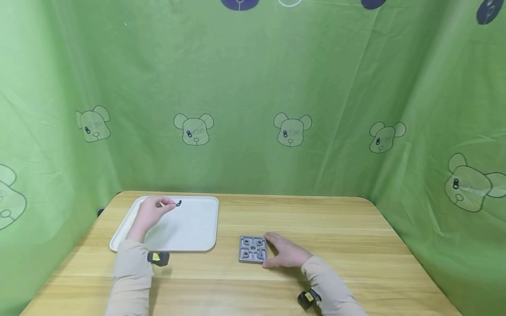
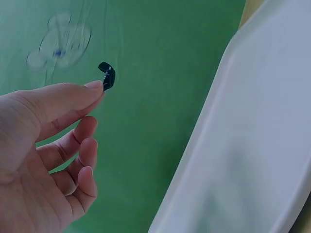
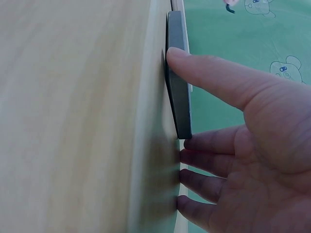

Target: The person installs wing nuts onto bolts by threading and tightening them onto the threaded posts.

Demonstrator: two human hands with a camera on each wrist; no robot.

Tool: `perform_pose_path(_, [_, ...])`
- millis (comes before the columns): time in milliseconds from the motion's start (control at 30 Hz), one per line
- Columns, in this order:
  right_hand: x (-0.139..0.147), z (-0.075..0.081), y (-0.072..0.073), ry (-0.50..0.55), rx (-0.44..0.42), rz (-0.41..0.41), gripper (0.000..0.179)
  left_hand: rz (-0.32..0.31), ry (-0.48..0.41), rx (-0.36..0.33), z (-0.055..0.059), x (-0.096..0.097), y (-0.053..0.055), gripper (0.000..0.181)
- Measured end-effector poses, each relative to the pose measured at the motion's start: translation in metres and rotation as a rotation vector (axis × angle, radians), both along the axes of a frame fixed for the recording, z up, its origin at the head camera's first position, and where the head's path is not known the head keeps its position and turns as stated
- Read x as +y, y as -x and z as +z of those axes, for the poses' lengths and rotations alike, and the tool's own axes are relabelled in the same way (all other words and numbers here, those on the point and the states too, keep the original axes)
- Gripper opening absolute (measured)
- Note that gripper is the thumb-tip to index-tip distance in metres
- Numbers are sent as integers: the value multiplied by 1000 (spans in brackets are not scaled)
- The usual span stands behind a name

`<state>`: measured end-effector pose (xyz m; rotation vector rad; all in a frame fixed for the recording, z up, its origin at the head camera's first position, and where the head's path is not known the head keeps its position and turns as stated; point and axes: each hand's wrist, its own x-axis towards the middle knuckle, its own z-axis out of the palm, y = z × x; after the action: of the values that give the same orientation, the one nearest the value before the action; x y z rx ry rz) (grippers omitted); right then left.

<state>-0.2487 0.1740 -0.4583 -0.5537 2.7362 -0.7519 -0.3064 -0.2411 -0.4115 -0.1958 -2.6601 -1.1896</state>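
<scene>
Between thumb and index fingertip, my left hand (image 1: 153,213) pinches a small black curved piece (image 2: 111,77), raised over the white tray. Its other fingers are loosely bent. A grey square block (image 1: 247,253) with round and curved recesses lies flat on the table, right of the tray. My right hand (image 1: 287,252) holds the block at its right side, thumb at the near corner and index finger at the far one. In the right wrist view, the thumb lies along the block's dark side face (image 3: 180,92), and the remaining fingertips are at the tabletop.
The white tray (image 1: 197,226) is at the left of the wooden table (image 1: 336,224). Green curtains (image 1: 245,79) with bear-head prints surround the back and sides. Each wrist wears a black camera (image 1: 159,258).
</scene>
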Motion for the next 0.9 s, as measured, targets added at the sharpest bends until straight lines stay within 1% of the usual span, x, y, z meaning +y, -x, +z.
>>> perform_pose_path(100, [1,0,0,2,-2,1,100,-31,-9,3,1,18,4,19])
perform_pose_path(200, [1,0,0,3,-3,1,99,-71,-10,21,2,39,5,17])
perform_pose_path(300, [2,-1,0,4,-4,1,100,-125,-3,46,3,62,5,14])
perform_pose_path(400, [2,-1,1,7,-3,2,100,-193,5,68,2,86,3,11])
perform_pose_path(533, [2,-3,2,-1,7,3,100,-276,0,83,-3,117,-2,7])
perform_pose_path(667, [2,-3,2,-7,11,5,99,-337,-21,69,-10,144,-10,6])
perform_pose_path(767, [2,-2,2,-7,10,7,99,-377,-42,46,-14,160,-17,6])
perform_pose_path(900, [3,-2,2,-5,12,13,99,-430,-45,16,-18,175,-24,6])
